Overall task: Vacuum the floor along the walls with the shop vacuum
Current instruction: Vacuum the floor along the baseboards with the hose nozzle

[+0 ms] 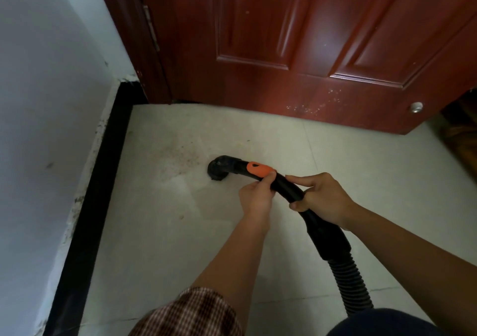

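Vacuum wand [281, 184] low over tiled floor [180, 245]; nozzle [219, 169] on tile beside dusty patch [178, 155], near door [284, 51]. Right hand [321, 200] fingers wrapped round wand; left hand [255, 197] fingers pinch it behind orange tab [259, 169].

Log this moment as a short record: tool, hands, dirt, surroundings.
tool: black wand with orange tab; nozzle down at the tile floor; ribbed hose trailing back
hands: left hand pinches the wand just behind the orange tab; right hand grips it farther back
dirt: gritty patch left of the nozzle, toward the black baseboard
surroundings: white wall on the left, red-brown door ahead
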